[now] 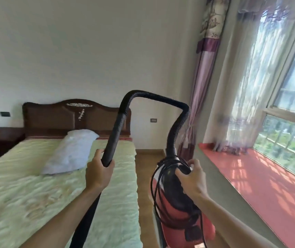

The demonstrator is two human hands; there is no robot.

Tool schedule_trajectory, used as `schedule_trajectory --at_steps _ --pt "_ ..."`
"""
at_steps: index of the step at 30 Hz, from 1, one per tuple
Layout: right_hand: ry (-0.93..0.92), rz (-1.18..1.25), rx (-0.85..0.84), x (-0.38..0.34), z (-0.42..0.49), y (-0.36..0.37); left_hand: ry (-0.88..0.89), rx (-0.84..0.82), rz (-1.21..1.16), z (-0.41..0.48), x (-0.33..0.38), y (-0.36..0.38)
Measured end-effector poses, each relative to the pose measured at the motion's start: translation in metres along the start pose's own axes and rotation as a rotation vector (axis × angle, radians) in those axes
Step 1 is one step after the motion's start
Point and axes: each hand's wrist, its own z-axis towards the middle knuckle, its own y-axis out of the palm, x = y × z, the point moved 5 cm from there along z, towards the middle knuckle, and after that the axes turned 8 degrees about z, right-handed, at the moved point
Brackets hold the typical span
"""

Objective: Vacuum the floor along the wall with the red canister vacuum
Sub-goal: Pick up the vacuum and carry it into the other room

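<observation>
The red canister vacuum (177,213) hangs in the air between the bed and the window ledge, its black top upward and a black cord looped around it. My right hand (192,179) grips its black top. A black ribbed hose (161,97) arches up from the canister and down into a black wand (114,135). My left hand (98,174) is closed around the wand, whose lower end runs out of view at the bottom. The brown floor (146,172) shows as a narrow strip along the bed.
A bed (36,185) with a pale green cover and a white pillow (69,153) fills the left. A red window ledge (261,185) runs along the right under a window, with purple curtains (200,104) at the corner. A dark nightstand (0,140) stands at far left.
</observation>
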Motion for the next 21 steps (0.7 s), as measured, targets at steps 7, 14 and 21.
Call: schedule_trajectory --at_steps 7,14,21 --pt "-0.076 0.061 -0.252 -0.037 -0.008 0.091 -0.153 0.224 0.101 -0.026 -0.062 -0.094" --pt "-0.134 0.154 -0.519 -0.095 -0.067 0.185 -0.229 0.447 0.233 -0.077 -0.098 -0.209" --pt "-0.192 0.223 -0.760 -0.151 -0.160 0.269 -0.304 0.625 0.314 -0.149 -0.134 -0.325"
